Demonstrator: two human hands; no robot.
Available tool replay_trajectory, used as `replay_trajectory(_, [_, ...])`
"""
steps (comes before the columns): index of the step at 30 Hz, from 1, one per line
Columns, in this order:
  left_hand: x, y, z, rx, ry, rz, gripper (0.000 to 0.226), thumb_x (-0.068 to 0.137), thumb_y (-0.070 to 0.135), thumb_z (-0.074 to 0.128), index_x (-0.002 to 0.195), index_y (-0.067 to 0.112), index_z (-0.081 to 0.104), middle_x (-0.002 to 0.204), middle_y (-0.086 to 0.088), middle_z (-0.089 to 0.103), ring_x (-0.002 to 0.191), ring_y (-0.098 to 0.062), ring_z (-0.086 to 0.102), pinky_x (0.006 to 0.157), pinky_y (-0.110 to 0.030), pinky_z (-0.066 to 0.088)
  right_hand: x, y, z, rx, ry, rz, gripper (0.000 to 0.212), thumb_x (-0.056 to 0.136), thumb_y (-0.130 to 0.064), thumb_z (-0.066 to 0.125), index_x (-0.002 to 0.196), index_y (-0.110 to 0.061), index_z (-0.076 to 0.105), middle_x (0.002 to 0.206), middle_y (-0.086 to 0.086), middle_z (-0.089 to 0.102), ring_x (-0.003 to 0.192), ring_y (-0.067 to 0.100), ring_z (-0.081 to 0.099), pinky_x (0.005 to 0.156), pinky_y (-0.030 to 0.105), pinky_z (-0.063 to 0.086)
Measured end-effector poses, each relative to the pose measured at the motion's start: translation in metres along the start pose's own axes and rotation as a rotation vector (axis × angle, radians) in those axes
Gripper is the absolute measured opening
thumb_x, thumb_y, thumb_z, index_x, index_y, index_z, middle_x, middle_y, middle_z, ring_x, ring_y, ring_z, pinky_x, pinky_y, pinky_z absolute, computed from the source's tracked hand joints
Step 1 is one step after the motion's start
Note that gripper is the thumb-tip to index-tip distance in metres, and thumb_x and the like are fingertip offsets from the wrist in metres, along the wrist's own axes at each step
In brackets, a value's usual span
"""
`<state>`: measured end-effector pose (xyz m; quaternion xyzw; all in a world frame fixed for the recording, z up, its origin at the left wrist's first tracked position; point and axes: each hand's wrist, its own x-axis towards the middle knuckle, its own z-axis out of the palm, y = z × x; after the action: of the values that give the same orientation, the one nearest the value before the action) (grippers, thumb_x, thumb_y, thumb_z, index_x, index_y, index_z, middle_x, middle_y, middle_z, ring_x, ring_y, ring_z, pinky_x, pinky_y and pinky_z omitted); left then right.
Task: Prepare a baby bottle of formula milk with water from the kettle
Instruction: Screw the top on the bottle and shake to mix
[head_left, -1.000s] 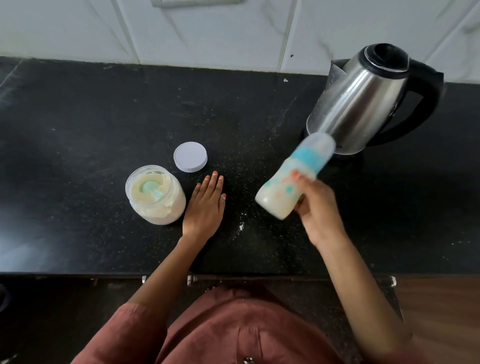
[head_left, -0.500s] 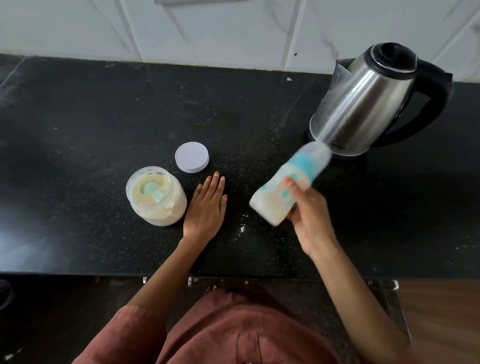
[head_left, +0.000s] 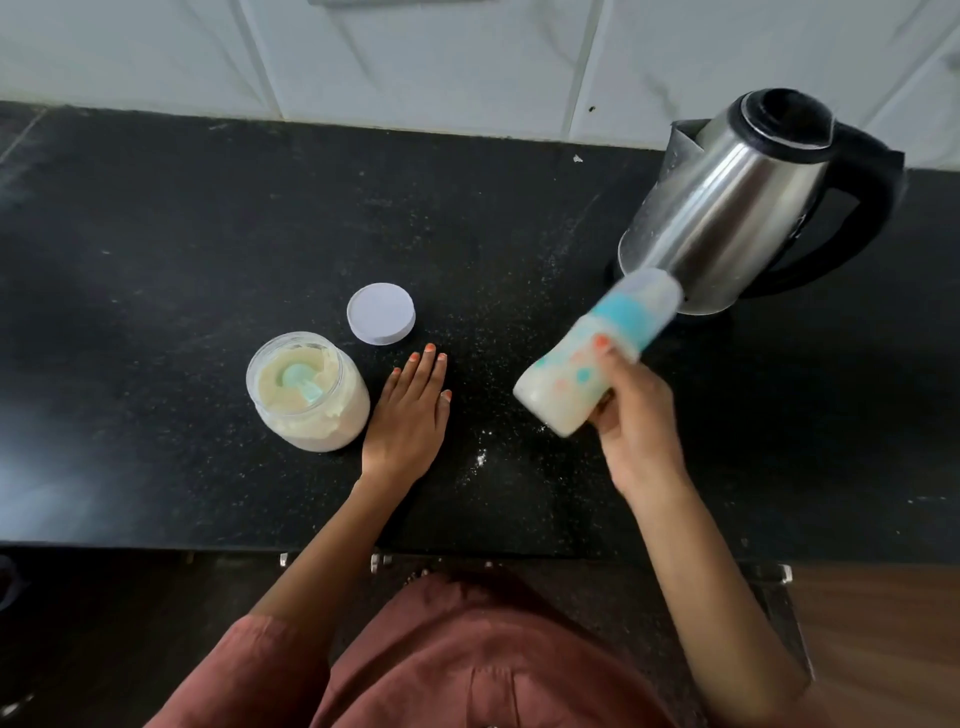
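Note:
My right hand (head_left: 636, 415) grips a baby bottle (head_left: 571, 374) of milky liquid, held tilted above the counter with its clear cap and teal collar pointing at the kettle; the bottle is motion-blurred. The steel kettle (head_left: 727, 208) with a black handle stands at the right rear, just beyond the bottle's cap. My left hand (head_left: 410, 410) lies flat, fingers straight, on the black counter (head_left: 182, 234). Just left of it stands an open jar of formula powder (head_left: 309, 392) with a teal scoop inside. The jar's white lid (head_left: 381, 313) lies behind the hand.
Spilled powder specks (head_left: 480, 460) dot the counter between my hands. A white tiled wall (head_left: 415, 57) runs along the back. The counter's front edge (head_left: 156, 545) is near my body, with dark cabinets below.
The bottle in my right hand shifts back and forth along its tilt, blurred in each frame. My left hand stays flat beside the jar.

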<state>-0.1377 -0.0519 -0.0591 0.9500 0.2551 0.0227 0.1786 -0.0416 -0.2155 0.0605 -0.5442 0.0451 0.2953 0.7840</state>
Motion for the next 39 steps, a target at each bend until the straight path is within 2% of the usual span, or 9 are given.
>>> replay_trajectory(3, [0.000, 0.000, 0.001, 0.012, 0.017, 0.005, 0.049, 0.101, 0.026, 0.022, 0.147, 0.016, 0.009, 0.157, 0.001, 0.003, 0.144, -0.013, 0.001, 0.114, -0.026, -0.004, 0.012, -0.005, 0.001, 0.191, 0.146, -0.035, 0.015, 0.083, -0.025, 0.060, 0.098, -0.022, 0.058, 0.099, -0.003, 0.065, 0.089, 0.007, 0.064, 0.070, 0.024, 0.055])
replay_trajectory(8, [0.001, -0.001, 0.001, 0.009, -0.001, -0.003, 0.050, 0.101, 0.027, 0.021, 0.147, 0.017, 0.006, 0.156, 0.003, 0.000, 0.144, -0.011, -0.003, 0.113, -0.024, -0.007, -0.004, 0.011, 0.002, -0.357, -0.172, -0.026, 0.037, 0.056, -0.030, 0.071, 0.092, -0.020, 0.066, 0.089, -0.005, 0.071, 0.092, 0.013, 0.066, 0.085, 0.037, 0.052])
replay_trajectory(13, [0.000, 0.000, 0.001, 0.013, 0.020, 0.006, 0.049, 0.101, 0.027, 0.021, 0.147, 0.016, 0.007, 0.157, 0.002, 0.001, 0.144, -0.012, -0.001, 0.113, -0.024, -0.007, 0.015, -0.005, 0.009, 0.134, 0.068, -0.059, 0.035, 0.080, -0.024, 0.063, 0.114, -0.016, 0.056, 0.100, -0.003, 0.065, 0.090, 0.008, 0.065, 0.069, 0.025, 0.054])
replay_trajectory(18, [0.001, -0.002, 0.002, 0.009, -0.001, -0.003, 0.050, 0.101, 0.028, 0.021, 0.147, 0.017, 0.006, 0.157, 0.003, 0.000, 0.144, -0.011, -0.002, 0.114, -0.025, -0.006, -0.006, 0.010, 0.007, -0.393, -0.221, -0.064, 0.039, 0.056, -0.027, 0.071, 0.093, -0.019, 0.065, 0.089, -0.005, 0.070, 0.089, 0.010, 0.066, 0.081, 0.032, 0.052])
replay_trajectory(23, [0.000, -0.001, 0.002, 0.008, 0.020, 0.004, 0.050, 0.101, 0.027, 0.021, 0.147, 0.017, 0.007, 0.157, 0.002, 0.001, 0.144, -0.011, -0.002, 0.113, -0.024, -0.007, 0.010, -0.002, 0.006, 0.114, 0.051, -0.044, 0.027, 0.083, -0.023, 0.059, 0.109, -0.017, 0.057, 0.097, -0.003, 0.066, 0.088, 0.007, 0.064, 0.069, 0.024, 0.055])
replay_trajectory(28, [0.001, -0.002, 0.002, -0.004, 0.002, -0.002, 0.050, 0.101, 0.028, 0.021, 0.147, 0.017, 0.007, 0.157, 0.002, 0.001, 0.144, -0.011, -0.002, 0.114, -0.026, -0.005, -0.011, 0.010, 0.001, -0.386, -0.250, -0.039, 0.037, 0.056, -0.025, 0.075, 0.092, -0.020, 0.065, 0.085, -0.007, 0.072, 0.087, 0.009, 0.067, 0.078, 0.029, 0.053])
replay_trajectory(30, [0.001, -0.001, 0.002, -0.003, 0.009, -0.001, 0.050, 0.101, 0.027, 0.022, 0.147, 0.016, 0.008, 0.157, 0.002, 0.001, 0.144, -0.012, -0.001, 0.114, -0.026, -0.005, -0.004, 0.003, -0.001, -0.231, -0.189, -0.057, 0.044, 0.055, -0.028, 0.080, 0.095, -0.020, 0.064, 0.090, -0.006, 0.071, 0.088, 0.008, 0.066, 0.077, 0.029, 0.055])
replay_trajectory(33, [0.001, -0.001, 0.002, -0.008, 0.024, 0.006, 0.049, 0.101, 0.027, 0.022, 0.147, 0.016, 0.009, 0.156, 0.001, 0.003, 0.144, -0.013, 0.000, 0.114, -0.026, -0.004, 0.007, -0.002, 0.000, 0.146, 0.040, -0.055, 0.026, 0.077, -0.029, 0.064, 0.101, -0.022, 0.059, 0.098, -0.003, 0.066, 0.091, 0.008, 0.064, 0.071, 0.024, 0.055])
replay_trajectory(39, [0.002, -0.003, 0.004, -0.021, 0.000, 0.000, 0.050, 0.101, 0.027, 0.022, 0.147, 0.017, 0.008, 0.156, 0.002, 0.002, 0.144, -0.012, -0.001, 0.116, -0.028, -0.002, -0.013, 0.008, -0.001, -0.337, -0.263, -0.032, 0.034, 0.057, -0.025, 0.069, 0.090, -0.020, 0.066, 0.084, -0.006, 0.072, 0.088, 0.010, 0.067, 0.081, 0.030, 0.054])
